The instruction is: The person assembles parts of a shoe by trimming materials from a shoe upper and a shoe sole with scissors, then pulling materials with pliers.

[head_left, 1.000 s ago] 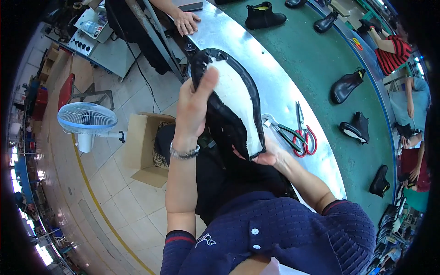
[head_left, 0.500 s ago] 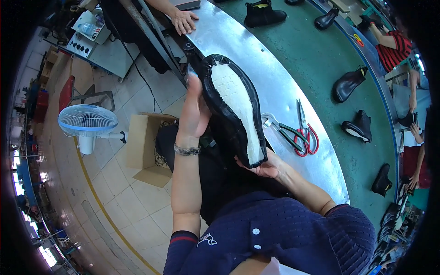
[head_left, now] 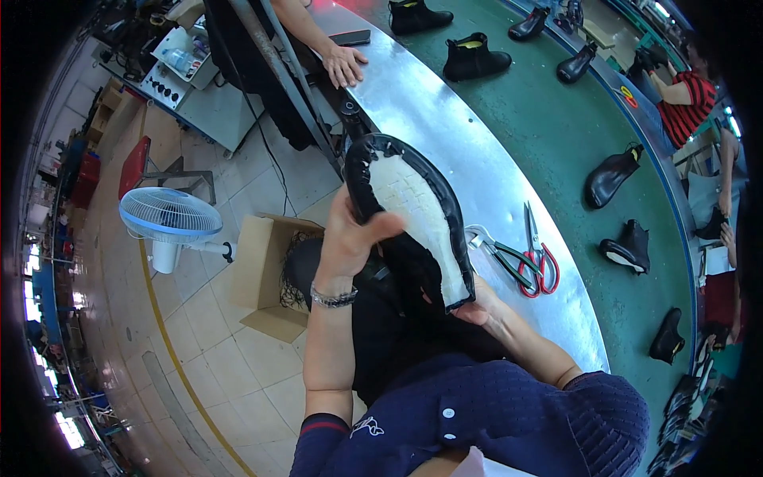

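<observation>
A black leather boot (head_left: 417,203) is held sole up in front of me, its pale bottom facing up and the black leather folded over the edge in pleats at the toe. My left hand (head_left: 354,234) grips the boot's left side near the middle, its thumb reaching over the edge onto the pale bottom. At the near, heel end my right hand (head_left: 477,308) supports the boot from below; most of its fingers are hidden underneath. Just right of the boot, pincers with green handles (head_left: 513,262) and red-handled scissors (head_left: 542,266) lie together on the metal table (head_left: 461,127).
Beyond the table, several black boots (head_left: 612,179) stand on a green surface (head_left: 548,143). Another person's hand (head_left: 343,66) rests on the table's far end beside a phone (head_left: 350,37). To my left are an open cardboard box (head_left: 258,270) and a blue-and-white fan (head_left: 169,216).
My left hand has shifted down the boot's side, and its thumb, earlier pointing up beside the toe, now lies across the pale bottom. The right hand stays at the heel. The view has shifted slightly.
</observation>
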The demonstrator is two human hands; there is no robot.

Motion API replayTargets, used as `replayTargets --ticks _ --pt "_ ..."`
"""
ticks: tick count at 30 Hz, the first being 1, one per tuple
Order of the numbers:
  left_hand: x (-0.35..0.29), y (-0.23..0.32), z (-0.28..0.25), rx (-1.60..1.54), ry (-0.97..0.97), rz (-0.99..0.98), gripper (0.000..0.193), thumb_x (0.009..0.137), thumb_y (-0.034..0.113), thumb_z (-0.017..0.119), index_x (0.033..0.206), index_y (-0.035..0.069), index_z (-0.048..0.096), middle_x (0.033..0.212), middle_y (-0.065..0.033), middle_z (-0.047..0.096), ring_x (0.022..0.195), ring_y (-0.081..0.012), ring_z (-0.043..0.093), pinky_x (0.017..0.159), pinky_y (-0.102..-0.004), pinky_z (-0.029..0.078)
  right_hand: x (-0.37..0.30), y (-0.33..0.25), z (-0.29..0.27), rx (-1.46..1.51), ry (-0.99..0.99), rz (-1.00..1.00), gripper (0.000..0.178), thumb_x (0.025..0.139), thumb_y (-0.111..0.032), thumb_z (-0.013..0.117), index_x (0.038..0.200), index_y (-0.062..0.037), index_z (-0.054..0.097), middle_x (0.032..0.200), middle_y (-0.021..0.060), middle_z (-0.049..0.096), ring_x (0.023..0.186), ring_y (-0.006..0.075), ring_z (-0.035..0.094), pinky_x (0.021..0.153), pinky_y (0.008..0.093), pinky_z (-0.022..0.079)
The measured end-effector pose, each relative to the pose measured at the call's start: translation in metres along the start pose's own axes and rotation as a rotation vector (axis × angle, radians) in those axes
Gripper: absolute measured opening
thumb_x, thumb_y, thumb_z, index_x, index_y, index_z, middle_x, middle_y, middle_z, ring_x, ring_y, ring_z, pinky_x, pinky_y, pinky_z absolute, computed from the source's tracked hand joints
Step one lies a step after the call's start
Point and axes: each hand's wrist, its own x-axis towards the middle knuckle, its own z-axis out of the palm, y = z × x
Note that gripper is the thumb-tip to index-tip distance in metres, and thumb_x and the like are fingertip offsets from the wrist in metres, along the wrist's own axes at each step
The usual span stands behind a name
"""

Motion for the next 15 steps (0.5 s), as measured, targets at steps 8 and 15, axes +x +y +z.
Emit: replayTargets --ticks 8,15 --pt "0.018 0.015 -0.003 -0.108 0.207 -0.021 0.047 0.096 0.043 0.052 0.120 0.003 0.056 0.117 -0.0082 0.062 0.106 -0.0160 0.059 0.094 -0.0332 0.046 -0.008 -0.020 0.012 0.000 -0.062 0.002 0.048 0.096 -0.042 0.050 0.128 -0.0059 0.050 0.118 0.0121 0.060 0.103 0.0289 0.062 0.087 0.0451 0.055" --pt "-0.017 0.042 -0.007 0.470 0.214 0.368 0.094 0.076 0.031 0.077 0.146 -0.003 0.023 0.148 -0.0226 0.032 0.136 -0.0311 0.034 0.111 -0.0429 0.029 -0.038 -0.059 0.050 -0.214 0.158 -0.329 0.045 0.088 -0.043 0.063 0.117 -0.0087 0.056 0.103 0.0070 0.065 0.089 0.0202 0.065 0.070 0.0360 0.054"
